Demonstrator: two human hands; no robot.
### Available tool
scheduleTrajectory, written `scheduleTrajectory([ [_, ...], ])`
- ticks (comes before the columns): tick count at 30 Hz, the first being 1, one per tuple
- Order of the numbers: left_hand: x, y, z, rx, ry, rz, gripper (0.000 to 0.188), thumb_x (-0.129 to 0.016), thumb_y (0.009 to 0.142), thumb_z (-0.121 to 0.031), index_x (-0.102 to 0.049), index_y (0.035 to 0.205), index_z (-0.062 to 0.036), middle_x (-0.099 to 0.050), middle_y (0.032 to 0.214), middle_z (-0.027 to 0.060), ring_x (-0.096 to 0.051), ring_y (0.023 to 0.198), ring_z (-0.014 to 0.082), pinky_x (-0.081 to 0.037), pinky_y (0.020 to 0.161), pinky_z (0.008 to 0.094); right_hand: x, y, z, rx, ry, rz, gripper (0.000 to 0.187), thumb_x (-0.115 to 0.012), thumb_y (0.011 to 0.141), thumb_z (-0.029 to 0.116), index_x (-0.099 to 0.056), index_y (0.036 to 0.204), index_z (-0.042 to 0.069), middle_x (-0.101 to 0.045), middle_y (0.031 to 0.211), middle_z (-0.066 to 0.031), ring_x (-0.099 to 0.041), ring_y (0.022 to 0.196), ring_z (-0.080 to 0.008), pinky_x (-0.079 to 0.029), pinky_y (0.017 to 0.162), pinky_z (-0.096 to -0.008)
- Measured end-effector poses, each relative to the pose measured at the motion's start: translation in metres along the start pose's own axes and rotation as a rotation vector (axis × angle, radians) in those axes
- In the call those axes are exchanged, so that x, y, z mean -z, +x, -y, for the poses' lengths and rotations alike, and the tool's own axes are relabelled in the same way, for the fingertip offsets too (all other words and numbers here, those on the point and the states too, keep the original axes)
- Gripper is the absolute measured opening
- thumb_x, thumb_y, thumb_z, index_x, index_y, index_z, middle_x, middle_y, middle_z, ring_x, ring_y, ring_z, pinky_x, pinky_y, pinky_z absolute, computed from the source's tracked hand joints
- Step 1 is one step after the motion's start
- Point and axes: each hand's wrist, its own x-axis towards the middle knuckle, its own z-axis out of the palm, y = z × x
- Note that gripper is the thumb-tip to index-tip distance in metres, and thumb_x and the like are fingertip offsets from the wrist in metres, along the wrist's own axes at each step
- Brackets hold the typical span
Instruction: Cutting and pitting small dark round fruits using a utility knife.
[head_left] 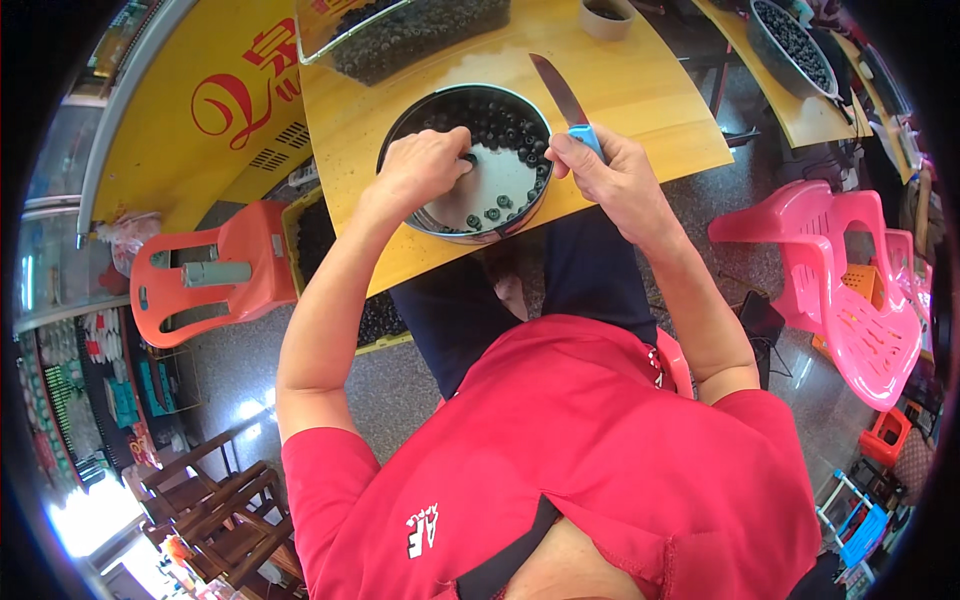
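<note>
A round metal pan [465,237] stands at the near edge of the yellow table, holding many small dark round pieces [490,125] along its far and right sides. A few more lie singly on its pale bottom. My left hand [425,165] reaches over the pan's left rim, its fingers closed in a pinch with a small dark round piece at the tips. Beside the right rim, my right hand [605,170] is wrapped round the blue handle of a knife [560,90]. The blade points away from me, up and to the left.
A clear tub [410,45] of dark pieces and a small round bowl [606,18] sit farther back on the table [660,110]. An orange chair [215,270] stands at left, pink chairs [830,270] at right. Beneath the table's left side is a yellow crate [292,225].
</note>
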Motion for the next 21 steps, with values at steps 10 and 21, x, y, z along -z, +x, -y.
scheduleTrajectory([
  [10, 0.019, -0.022, -0.037, -0.061, -0.666, -0.214, 0.026, -0.069, 0.081, -0.021, -0.060, 0.097, -0.0024, -0.057, 0.067, 0.0081, -0.055, 0.061, 0.0160, -0.043, 0.059, 0.0306, -0.014, 0.010, -0.016, 0.090, -0.013, -0.043, 0.025, -0.064, 0.091, 0.025, -0.065, 0.098, 0.001, -0.062, 0.081, 0.0002, -0.044, 0.060, -0.0003, -0.033, 0.050, -0.0165],
  [21, 0.005, -0.054, -0.065, 0.047, -1.429, -0.359, 0.021, -0.071, 0.085, -0.015, -0.061, 0.097, -0.0027, -0.059, 0.075, -0.0037, -0.052, 0.069, 0.0028, -0.041, 0.062, 0.0186, -0.027, 0.008, 0.012, -0.038, 0.122, 0.059, 0.020, -0.068, 0.088, 0.022, -0.067, 0.098, 0.004, -0.053, 0.067, 0.0070, -0.040, 0.054, 0.0000, -0.027, 0.046, -0.0171],
])
